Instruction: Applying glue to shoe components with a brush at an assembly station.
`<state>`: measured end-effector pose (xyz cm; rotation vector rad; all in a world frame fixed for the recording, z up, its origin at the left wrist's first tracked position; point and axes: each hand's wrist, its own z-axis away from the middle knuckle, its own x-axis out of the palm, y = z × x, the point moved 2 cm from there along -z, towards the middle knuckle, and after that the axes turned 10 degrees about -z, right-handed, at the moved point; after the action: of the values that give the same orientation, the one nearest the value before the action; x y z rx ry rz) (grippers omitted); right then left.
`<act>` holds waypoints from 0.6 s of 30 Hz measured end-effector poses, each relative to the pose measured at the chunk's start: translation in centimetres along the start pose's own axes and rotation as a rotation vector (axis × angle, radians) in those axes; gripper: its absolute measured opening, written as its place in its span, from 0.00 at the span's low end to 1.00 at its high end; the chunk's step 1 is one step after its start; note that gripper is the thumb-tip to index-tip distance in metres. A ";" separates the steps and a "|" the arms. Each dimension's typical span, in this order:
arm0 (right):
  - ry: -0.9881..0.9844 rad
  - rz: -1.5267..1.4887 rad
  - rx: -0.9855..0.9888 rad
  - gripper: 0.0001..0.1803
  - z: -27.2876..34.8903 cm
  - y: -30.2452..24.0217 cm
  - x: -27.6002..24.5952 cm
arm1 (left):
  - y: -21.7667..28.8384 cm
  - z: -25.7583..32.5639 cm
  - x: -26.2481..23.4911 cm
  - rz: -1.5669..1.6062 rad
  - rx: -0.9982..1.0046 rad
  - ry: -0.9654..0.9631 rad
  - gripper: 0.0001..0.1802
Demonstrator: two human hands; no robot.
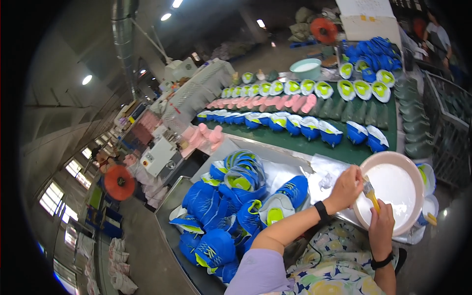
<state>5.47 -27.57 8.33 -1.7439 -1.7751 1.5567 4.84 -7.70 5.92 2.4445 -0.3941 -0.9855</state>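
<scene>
The right hand (382, 229) grasps the yellow handle of a flat brush with pale bristles (372, 199), held over the left side of a round, pale-pink bowl (388, 157) containing opaque white liquid (396, 196). The left hand (347, 188), fingers curled, is at the bristle end; whether it pinches the bristles cannot be told. For good control, the handle is best held steady and the bristles kept inside the rim, so that drips return to the bowl.
</scene>
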 end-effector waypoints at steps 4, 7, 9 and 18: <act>0.020 0.000 -0.039 0.13 0.1 -0.6 0.1 | -9.6 -0.1 -0.8 -0.270 -0.149 0.211 0.08; 0.071 -0.154 0.039 0.12 -0.6 0.7 -1.0 | -14.0 -0.3 -4.9 0.047 -0.401 0.188 0.08; 0.093 -0.209 0.091 0.14 -0.7 2.2 -0.7 | -14.5 0.5 -5.0 0.070 -0.457 0.108 0.09; 0.039 -0.801 0.461 0.16 -0.1 2.9 -2.0 | -5.3 -0.8 -2.6 0.144 -0.379 -0.161 0.09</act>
<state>7.91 -29.89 7.15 -0.7043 -1.6086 1.3798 4.08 -1.86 5.18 1.9791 -0.3905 -1.0867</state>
